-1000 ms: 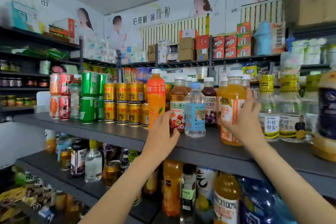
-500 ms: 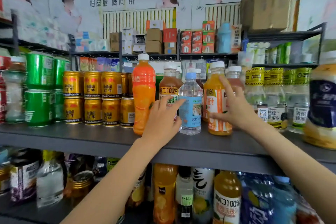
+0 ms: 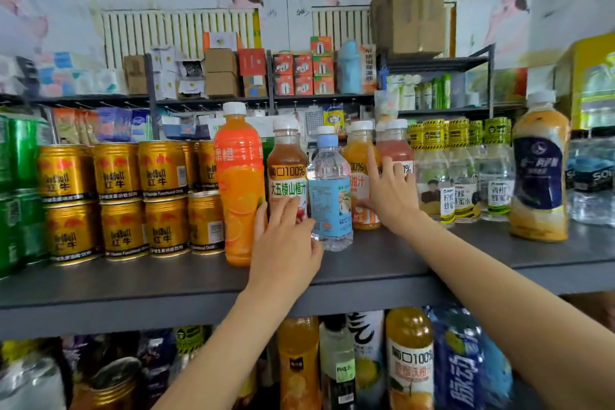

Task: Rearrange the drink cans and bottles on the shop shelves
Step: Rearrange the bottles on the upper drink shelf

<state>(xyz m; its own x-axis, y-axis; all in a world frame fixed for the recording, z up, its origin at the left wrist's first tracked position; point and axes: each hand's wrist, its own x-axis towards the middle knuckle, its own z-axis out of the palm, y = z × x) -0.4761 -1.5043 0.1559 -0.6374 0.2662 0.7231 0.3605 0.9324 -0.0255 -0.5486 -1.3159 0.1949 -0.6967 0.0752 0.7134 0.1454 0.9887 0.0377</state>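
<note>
At the middle of the frame both arms reach up to the grey shelf (image 3: pixel 416 263). The left hand (image 3: pixel 286 243) wraps its fingers around the foot of the brown juice bottle (image 3: pixel 287 173), which stands between the tall orange bottle (image 3: pixel 239 190) and the clear water bottle (image 3: pixel 330 190). The right hand (image 3: pixel 391 195) has its fingers curled round the yellow juice bottle (image 3: pixel 357 156) (forefinger pointing up its side). Gold cans (image 3: pixel 116 200) are stacked at left.
</note>
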